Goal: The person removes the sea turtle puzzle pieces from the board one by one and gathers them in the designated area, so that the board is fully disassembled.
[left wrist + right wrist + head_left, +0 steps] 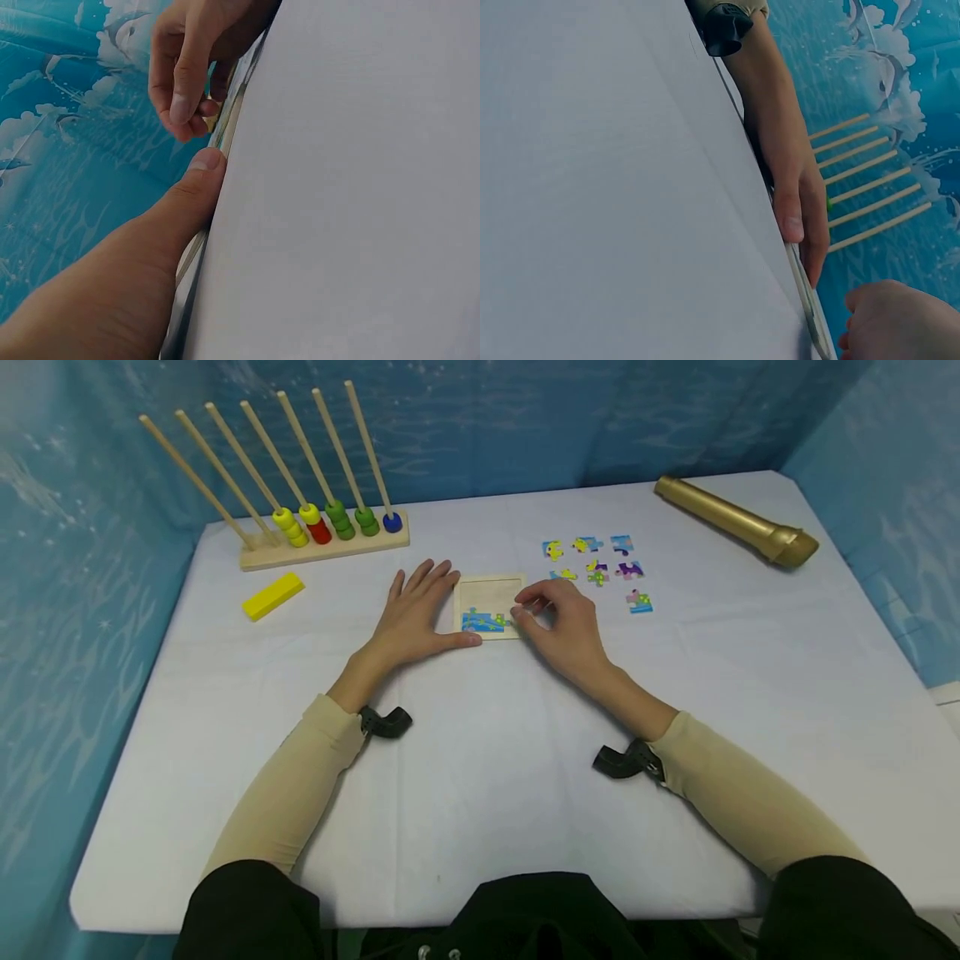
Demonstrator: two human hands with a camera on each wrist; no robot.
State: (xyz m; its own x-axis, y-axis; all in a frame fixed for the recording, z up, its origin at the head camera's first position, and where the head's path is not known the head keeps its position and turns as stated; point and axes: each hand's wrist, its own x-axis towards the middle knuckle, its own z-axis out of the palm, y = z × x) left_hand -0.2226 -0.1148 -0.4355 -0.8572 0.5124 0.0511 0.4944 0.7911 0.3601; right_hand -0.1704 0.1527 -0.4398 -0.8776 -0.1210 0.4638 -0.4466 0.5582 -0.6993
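A small wooden puzzle tray (pixel 491 587) lies on the table, with joined blue-and-green jigsaw pieces (pixel 482 622) along the near side of its inside. My left hand (pixel 416 618) lies flat with the fingers spread beside the tray's left edge, its thumb along the near edge. Over the tray's right edge is my right hand (pixel 561 622), fingers loosely bent and thumb close to the jigsaw pieces. No piece shows between its fingertips, though the palm side is hidden. In the left wrist view the left thumb (pixel 199 169) rests against the tray's rim.
Several loose jigsaw pieces (pixel 597 573) lie right of the tray. A wooden bead abacus (pixel 326 550) with upright rods stands at the back left, a yellow block (pixel 273 597) in front of it. A gold cylindrical object (pixel 731 522) lies at the back right.
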